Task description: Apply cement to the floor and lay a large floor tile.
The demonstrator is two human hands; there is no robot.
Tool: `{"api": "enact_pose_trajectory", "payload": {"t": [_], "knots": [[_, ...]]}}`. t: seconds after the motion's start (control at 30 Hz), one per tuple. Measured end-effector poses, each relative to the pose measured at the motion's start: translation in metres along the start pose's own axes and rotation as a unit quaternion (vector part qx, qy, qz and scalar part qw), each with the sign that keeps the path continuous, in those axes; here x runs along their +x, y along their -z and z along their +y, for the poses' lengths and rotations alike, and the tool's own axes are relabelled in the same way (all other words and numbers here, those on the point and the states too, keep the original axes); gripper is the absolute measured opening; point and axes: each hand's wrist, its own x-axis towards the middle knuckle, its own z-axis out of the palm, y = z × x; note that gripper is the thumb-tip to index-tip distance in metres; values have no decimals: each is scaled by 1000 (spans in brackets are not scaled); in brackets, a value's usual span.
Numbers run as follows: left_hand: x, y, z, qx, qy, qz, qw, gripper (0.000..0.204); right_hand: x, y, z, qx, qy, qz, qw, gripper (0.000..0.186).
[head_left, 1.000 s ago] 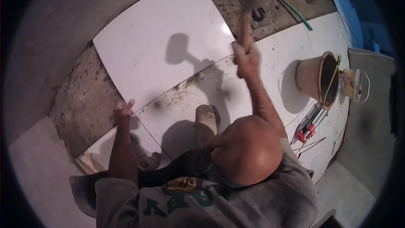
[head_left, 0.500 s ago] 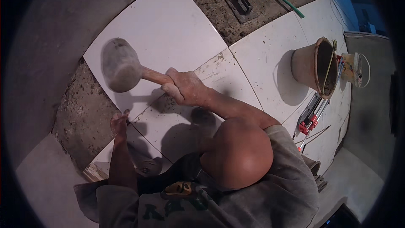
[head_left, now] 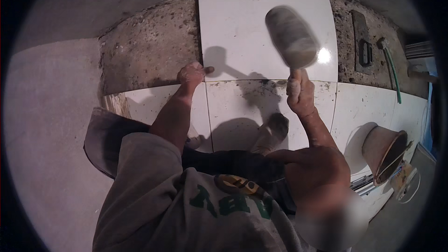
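My right hand (head_left: 301, 91) is wrapped round the wooden handle of a rubber mallet (head_left: 291, 37). The mallet's large grey head, smeared by motion, is raised above a big white floor tile (head_left: 238, 18). At the tile's near left corner is my left hand (head_left: 190, 73), one digit stretched out over the corner and the other fingers partly bent. It holds nothing that I can see. The mallet's shadow falls across the tile's near part. Along the near edge, a row of white tiles (head_left: 228, 100) meets this tile at a joint dotted with crumbs.
Rough mortar bed (head_left: 149, 42) lies left of the tile. To the right, a notched-looking flat trowel (head_left: 361, 42) and a hammer-like tool with a green handle (head_left: 392, 72) lie on rough ground. A bucket (head_left: 385, 151), a small pail (head_left: 407, 182) and a metal-railed tool (head_left: 364, 184) stand near right.
The view has turned, so the tile now sits straight ahead. My right hand has swung the mallet from the tile's left side to its right side. My left hand stays by the corner.
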Motion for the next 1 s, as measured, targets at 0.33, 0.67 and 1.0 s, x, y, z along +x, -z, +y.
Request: {"api": "enact_pose_trajectory", "payload": {"t": [0.33, 0.67, 1.0], "knots": [[-14, 12, 7, -96, -5, 14, 995, 48, 5, -5, -21, -6, -104, -38, 994, 39], [4, -8, -5, -147, 76, 71, 984, 62, -7, -36, 12, -162, -163, -144, 963, 47], [8, -6, 3, -260, -12, 204, 944, 47, -24, -24, 4, -98, -191, -56, 975, 39]]}}
